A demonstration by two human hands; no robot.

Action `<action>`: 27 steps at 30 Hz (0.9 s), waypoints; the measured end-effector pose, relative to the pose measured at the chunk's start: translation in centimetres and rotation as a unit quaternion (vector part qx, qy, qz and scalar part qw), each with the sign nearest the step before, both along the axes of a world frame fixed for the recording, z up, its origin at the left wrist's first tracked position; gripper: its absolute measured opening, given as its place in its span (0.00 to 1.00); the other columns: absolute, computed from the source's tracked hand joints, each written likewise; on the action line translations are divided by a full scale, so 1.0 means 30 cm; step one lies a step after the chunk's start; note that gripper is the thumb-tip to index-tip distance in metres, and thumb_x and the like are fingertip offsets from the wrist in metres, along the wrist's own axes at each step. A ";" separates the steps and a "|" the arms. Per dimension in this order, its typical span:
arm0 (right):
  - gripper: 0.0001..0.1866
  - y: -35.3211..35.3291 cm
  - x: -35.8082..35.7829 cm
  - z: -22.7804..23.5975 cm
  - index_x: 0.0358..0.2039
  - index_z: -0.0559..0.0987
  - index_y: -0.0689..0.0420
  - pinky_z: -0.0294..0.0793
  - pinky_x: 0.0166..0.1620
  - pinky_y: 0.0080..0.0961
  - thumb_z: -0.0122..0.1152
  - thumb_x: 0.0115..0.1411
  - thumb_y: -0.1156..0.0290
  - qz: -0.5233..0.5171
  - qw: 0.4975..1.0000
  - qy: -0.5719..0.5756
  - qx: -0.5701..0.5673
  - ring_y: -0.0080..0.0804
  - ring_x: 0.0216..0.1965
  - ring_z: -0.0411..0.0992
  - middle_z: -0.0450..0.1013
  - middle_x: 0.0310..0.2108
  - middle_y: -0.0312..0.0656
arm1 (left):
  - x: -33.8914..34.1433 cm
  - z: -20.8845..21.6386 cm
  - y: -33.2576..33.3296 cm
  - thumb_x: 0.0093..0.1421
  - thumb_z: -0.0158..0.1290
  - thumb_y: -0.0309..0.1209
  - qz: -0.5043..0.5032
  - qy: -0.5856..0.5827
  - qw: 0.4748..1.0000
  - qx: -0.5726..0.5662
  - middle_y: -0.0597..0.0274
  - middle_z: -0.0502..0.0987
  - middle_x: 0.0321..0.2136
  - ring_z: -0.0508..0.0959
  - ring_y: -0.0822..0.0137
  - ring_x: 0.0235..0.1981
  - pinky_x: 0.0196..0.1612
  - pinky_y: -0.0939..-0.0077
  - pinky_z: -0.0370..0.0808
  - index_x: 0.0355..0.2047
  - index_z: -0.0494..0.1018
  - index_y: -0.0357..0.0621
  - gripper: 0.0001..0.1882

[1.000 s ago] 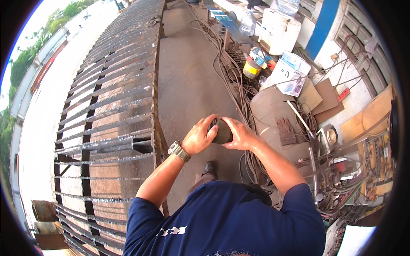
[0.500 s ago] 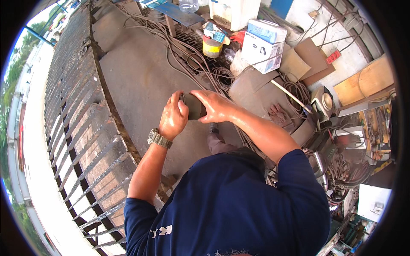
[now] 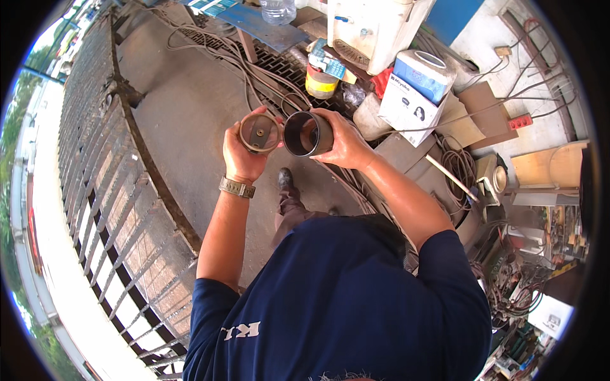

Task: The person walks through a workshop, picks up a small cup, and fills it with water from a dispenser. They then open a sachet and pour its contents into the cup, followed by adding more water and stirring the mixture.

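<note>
My left hand point(image 3: 243, 157) is closed around a round lid point(image 3: 260, 133). The lid has a pale brown rim, a dark bar across it and a small knob in its centre. In my right hand point(image 3: 347, 140) is a dark cylindrical cup point(image 3: 324, 134), tilted so that its mouth faces the lid and part of its inside shows. Lid and cup are apart, with a narrow gap between them. Both are held out in front of me above the grey floor. What lies in the bottom of the cup is not clear.
A slatted metal grating point(image 3: 105, 184) runs along the left. Ahead on the right stand a white water dispenser point(image 3: 372, 28), a yellow-banded tub point(image 3: 321, 82) and a white printed box point(image 3: 410, 111). Loose cables point(image 3: 248, 73) cross the floor; a coiled hose point(image 3: 459, 162) lies at right.
The lid has come away from the cup. My hands have moved apart, the left holding the lid, the right tilting the cup mouth into view. The view has shifted slightly.
</note>
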State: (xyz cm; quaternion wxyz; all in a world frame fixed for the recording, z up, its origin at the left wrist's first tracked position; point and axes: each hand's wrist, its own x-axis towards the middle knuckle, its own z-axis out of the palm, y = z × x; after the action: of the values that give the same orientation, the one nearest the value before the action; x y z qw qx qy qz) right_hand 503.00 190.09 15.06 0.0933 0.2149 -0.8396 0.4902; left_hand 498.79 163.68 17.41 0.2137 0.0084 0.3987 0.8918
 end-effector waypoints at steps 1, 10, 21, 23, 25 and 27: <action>0.52 0.004 -0.054 -0.012 0.67 0.65 0.53 0.71 0.63 0.43 0.84 0.43 0.68 -0.023 1.000 0.002 -0.001 0.52 0.62 0.70 0.69 0.61 0.50 | -0.084 -0.034 -0.005 0.70 0.36 0.51 -0.017 -0.018 0.998 0.049 0.41 0.78 0.55 0.81 0.44 0.53 0.49 0.53 0.82 0.68 0.65 0.38 0.36; 0.51 -0.024 -0.379 -0.046 0.67 0.66 0.55 0.74 0.63 0.39 0.86 0.43 0.65 -0.255 0.966 0.016 -0.035 0.51 0.61 0.74 0.72 0.60 0.50 | -0.727 -0.208 -0.011 0.69 0.44 0.62 -0.129 -0.136 0.979 0.083 0.43 0.75 0.58 0.80 0.43 0.53 0.51 0.51 0.82 0.66 0.68 0.42 0.39; 0.53 0.189 -0.675 -0.511 0.66 0.64 0.63 0.74 0.60 0.42 0.80 0.47 0.51 -0.445 0.806 -0.388 -0.036 0.58 0.59 0.75 0.75 0.57 0.62 | -1.108 -0.381 0.078 0.75 0.38 0.57 -0.098 -0.213 0.970 -0.067 0.46 0.80 0.51 0.81 0.46 0.48 0.44 0.55 0.80 0.59 0.71 0.42 0.32; 0.53 0.256 -0.753 -0.638 0.66 0.64 0.62 0.75 0.60 0.46 0.80 0.48 0.49 -0.445 0.794 -0.410 -0.064 0.56 0.59 0.75 0.74 0.59 0.60 | -1.127 -0.413 0.073 0.75 0.38 0.57 -0.084 -0.224 0.967 -0.081 0.47 0.80 0.50 0.81 0.47 0.47 0.45 0.55 0.80 0.59 0.71 0.42 0.32; 0.52 0.295 -0.825 -0.665 0.67 0.64 0.62 0.75 0.60 0.51 0.80 0.50 0.46 -0.419 0.760 -0.470 -0.162 0.54 0.60 0.74 0.72 0.61 0.58 | -1.158 -0.424 0.081 0.75 0.38 0.56 -0.075 -0.228 0.964 -0.110 0.48 0.80 0.49 0.82 0.49 0.46 0.44 0.55 0.80 0.60 0.71 0.41 0.32; 0.50 0.319 -0.906 -0.679 0.66 0.66 0.62 0.73 0.61 0.59 0.78 0.53 0.44 -0.367 0.680 -0.544 -0.328 0.51 0.62 0.72 0.70 0.63 0.55 | -1.172 -0.445 0.077 0.75 0.38 0.56 -0.068 -0.230 0.962 -0.134 0.49 0.80 0.48 0.82 0.49 0.45 0.43 0.55 0.80 0.60 0.71 0.41 0.32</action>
State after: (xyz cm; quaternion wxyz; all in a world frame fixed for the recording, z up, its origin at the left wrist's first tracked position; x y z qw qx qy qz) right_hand 475.80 199.66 -5.32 -0.1425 -0.4594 -0.5395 0.6911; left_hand 463.63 165.99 4.07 0.3585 -0.1986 0.4533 0.7916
